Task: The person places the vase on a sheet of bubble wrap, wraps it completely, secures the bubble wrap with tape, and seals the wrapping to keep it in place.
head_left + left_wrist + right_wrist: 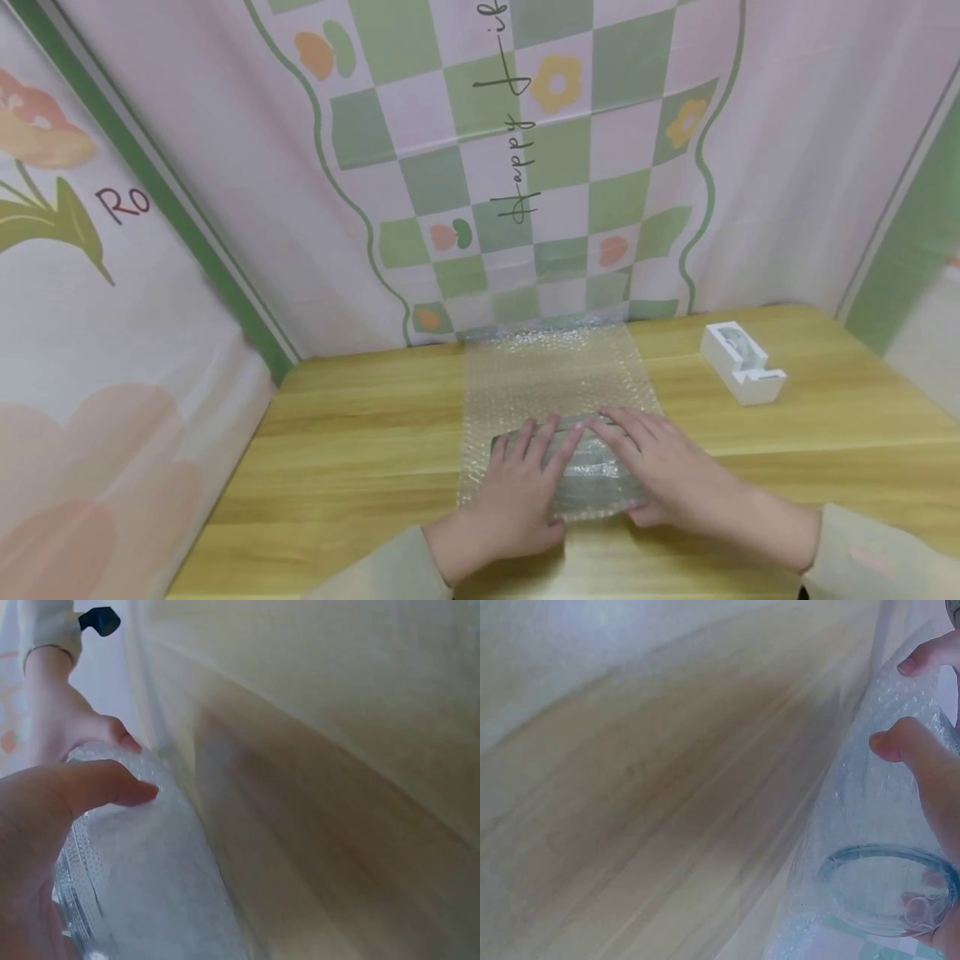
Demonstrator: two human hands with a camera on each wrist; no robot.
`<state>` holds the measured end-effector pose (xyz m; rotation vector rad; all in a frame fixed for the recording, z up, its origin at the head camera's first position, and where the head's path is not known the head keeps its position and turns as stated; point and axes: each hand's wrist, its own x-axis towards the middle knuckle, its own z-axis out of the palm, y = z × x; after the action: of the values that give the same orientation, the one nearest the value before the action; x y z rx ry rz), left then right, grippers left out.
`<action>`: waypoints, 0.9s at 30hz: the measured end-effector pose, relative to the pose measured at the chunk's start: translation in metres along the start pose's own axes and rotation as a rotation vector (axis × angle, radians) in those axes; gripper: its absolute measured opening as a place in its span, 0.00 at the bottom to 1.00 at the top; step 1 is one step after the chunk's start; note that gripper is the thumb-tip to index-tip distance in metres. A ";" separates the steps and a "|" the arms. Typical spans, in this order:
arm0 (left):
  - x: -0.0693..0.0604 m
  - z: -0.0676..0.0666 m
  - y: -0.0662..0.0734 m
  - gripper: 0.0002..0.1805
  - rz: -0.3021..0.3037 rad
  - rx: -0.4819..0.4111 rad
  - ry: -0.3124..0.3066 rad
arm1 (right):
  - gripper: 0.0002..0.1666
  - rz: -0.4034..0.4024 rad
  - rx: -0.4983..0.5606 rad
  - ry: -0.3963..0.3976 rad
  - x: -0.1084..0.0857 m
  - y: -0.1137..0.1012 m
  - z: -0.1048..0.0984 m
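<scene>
A clear, round-rimmed object point(889, 855), glass-like, lies on its side in bubble wrap point(555, 375); its rim shows in the right wrist view. The left hand point(517, 496) grips the wrapped object's left part, fingers over the top and thumb at the near side. On its right part the right hand point(675, 471) grips it likewise, the index fingertips of both hands close together. In the left wrist view the left thumb point(112, 784) presses the wrap. The right thumb point(915, 750) lies on the wrap in the right wrist view.
A white tape dispenser point(742, 362) with a clear roll stands at the back right of the wooden table point(360, 433). The bubble wrap stretches back to the table's far edge, against a checked curtain point(555, 150).
</scene>
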<state>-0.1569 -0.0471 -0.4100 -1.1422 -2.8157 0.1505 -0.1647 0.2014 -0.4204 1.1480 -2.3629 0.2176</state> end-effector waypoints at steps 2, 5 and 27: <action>0.000 -0.001 -0.001 0.72 0.003 -0.019 -0.008 | 0.76 -0.005 -0.004 0.001 0.000 0.002 0.001; -0.002 0.000 -0.004 0.76 0.008 -0.029 -0.016 | 0.75 -0.009 -0.006 0.004 0.001 0.004 0.000; 0.002 -0.003 -0.037 0.52 0.143 -0.155 0.101 | 0.72 -0.043 0.002 0.043 0.005 0.012 -0.001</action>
<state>-0.1835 -0.0721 -0.4018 -1.3437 -2.6959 -0.1136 -0.1764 0.2058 -0.4159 1.1819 -2.2985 0.2279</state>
